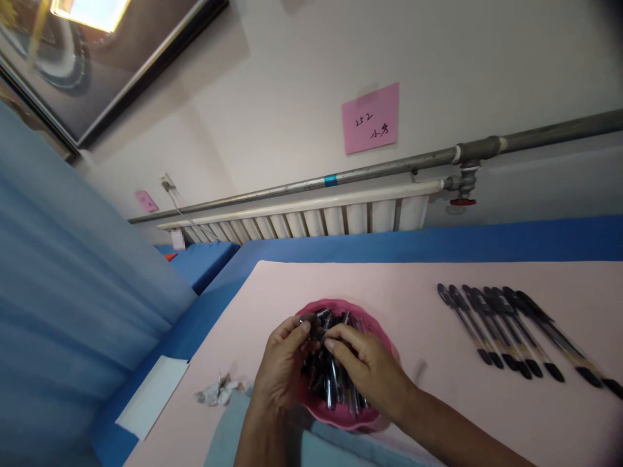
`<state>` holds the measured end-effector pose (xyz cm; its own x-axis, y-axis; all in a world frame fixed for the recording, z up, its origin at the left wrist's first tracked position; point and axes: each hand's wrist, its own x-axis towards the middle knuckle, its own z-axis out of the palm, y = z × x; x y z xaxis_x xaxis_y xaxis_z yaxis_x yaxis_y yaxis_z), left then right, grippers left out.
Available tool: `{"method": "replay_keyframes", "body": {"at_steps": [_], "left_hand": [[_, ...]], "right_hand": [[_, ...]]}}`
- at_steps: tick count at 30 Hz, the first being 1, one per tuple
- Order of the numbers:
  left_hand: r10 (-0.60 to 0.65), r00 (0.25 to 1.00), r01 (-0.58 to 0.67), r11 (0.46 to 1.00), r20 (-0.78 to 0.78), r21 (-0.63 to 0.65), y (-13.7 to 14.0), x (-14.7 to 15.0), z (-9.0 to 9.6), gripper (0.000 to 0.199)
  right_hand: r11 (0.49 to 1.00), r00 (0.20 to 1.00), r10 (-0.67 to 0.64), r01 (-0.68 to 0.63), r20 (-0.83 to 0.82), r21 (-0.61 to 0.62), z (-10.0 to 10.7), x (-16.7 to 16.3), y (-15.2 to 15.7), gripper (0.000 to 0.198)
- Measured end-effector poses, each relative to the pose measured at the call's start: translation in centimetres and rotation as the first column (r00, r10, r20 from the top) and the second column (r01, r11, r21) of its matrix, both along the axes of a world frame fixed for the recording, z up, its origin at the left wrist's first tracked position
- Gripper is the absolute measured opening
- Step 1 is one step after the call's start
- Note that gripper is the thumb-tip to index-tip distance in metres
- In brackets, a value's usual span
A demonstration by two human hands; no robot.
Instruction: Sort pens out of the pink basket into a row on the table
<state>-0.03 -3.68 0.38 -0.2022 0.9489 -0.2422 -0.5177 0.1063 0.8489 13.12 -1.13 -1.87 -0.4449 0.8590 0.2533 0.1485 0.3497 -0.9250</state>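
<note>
A pink scalloped bowl [318, 417] holds a heap of pen parts [333, 376], dark pieces and clear tubes among them. Over its far left side, my left hand [287, 353] is closed, thumb and fingers pinching a small dark pen part [307, 319]. My right hand [367, 363] meets it from the right, thumb and forefinger pressed together at the same spot. What lies between the right fingertips is too small and hidden to make out. To the right, several pens [501, 331] with black caps and black ends lie slanted in a row.
Pink paper [413, 285] covers the blue table [535, 237]. A crumpled tissue [219, 390] and a white sheet [153, 395] lie left of the bowl. Behind are a white radiator [335, 220] and a metal pipe [389, 170]. A blue curtain [73, 272] hangs at left.
</note>
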Motion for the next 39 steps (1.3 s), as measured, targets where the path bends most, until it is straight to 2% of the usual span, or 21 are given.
{"method": "replay_keyframes", "body": {"at_steps": [3, 7, 13, 15, 17, 20, 22, 26, 28, 30, 32, 36, 39], "left_hand": [[0.017, 1.0, -0.017, 0.999, -0.003, -0.028, 0.0, 0.0, 0.0, 0.029], [0.032, 0.999, -0.032, 0.999, -0.004, 0.007, 0.1, -0.3, -0.5, 0.027], [0.023, 0.999, -0.023, 1.0, -0.045, -0.002, 0.1, -0.7, -0.6, 0.025], [0.022, 0.995, -0.021, 1.0, -0.094, 0.011, 0.1, -0.8, -0.4, 0.026], [0.053, 0.976, -0.047, 0.998, -0.213, 0.031, 0.1, -1.1, -0.4, 0.03], [0.135, 0.882, -0.128, 0.991, -0.451, 0.045, 0.1, -1.8, -0.4, 0.028], [0.142, 0.807, -0.146, 0.988, -0.573, 0.039, 0.1, -2.3, -0.5, 0.022], [0.063, 0.655, -0.055, 0.998, -0.753, 0.035, -0.1, -2.2, -0.9, 0.006], [0.024, 0.581, 0.009, 0.999, -0.814, 0.036, -0.4, -1.7, -1.2, 0.011], [0.027, 0.54, 0.029, 0.998, -0.841, 0.05, -0.8, -1.0, -1.5, 0.015], [0.058, 0.563, -0.006, 0.998, -0.824, 0.066, -1.2, -0.5, -1.7, 0.019], [0.062, 0.667, -0.052, 0.998, -0.742, 0.037, -1.6, 0.2, -1.9, 0.025], [0.045, 0.664, -0.034, 0.999, -0.746, 0.031, -1.6, 0.2, -2.1, 0.029]], "right_hand": [[1.0, 1.0, -0.006, 0.006, -0.022, -0.005, 0.2, 0.0, 0.0, 0.018], [0.999, 0.999, -0.005, 0.004, -0.037, -0.037, 0.3, 0.0, 0.0, 0.017], [0.97, 0.985, 0.07, -0.104, -0.156, -0.222, 0.1, 0.1, 0.3, 0.016], [0.957, 0.975, 0.071, -0.126, -0.21, -0.263, 0.1, 0.1, 0.4, 0.016], [0.951, 0.968, 0.041, -0.113, -0.246, -0.288, 0.2, 0.2, 0.6, 0.016], [0.951, 0.96, -0.041, -0.048, -0.276, -0.306, 0.1, 0.4, 0.8, 0.016], [0.948, 0.949, -0.082, -0.019, -0.303, -0.316, -0.1, 0.5, 1.0, 0.018], [0.948, 0.942, -0.103, -0.004, -0.319, -0.318, -0.5, 0.6, 1.2, 0.022], [0.95, 0.944, -0.103, 0.0, -0.314, -0.312, -0.6, 0.5, 1.3, 0.022], [0.949, 0.943, -0.104, -0.001, -0.316, -0.314, -0.5, 0.5, 1.3, 0.021], [0.949, 0.942, -0.107, 0.001, -0.317, -0.315, -0.3, 0.4, 1.4, 0.021], [0.956, 0.95, -0.097, 0.005, -0.296, -0.295, -0.1, 0.4, 1.4, 0.023], [0.958, 0.952, -0.09, 0.002, -0.294, -0.287, -0.2, 0.5, 1.3, 0.025]]}}
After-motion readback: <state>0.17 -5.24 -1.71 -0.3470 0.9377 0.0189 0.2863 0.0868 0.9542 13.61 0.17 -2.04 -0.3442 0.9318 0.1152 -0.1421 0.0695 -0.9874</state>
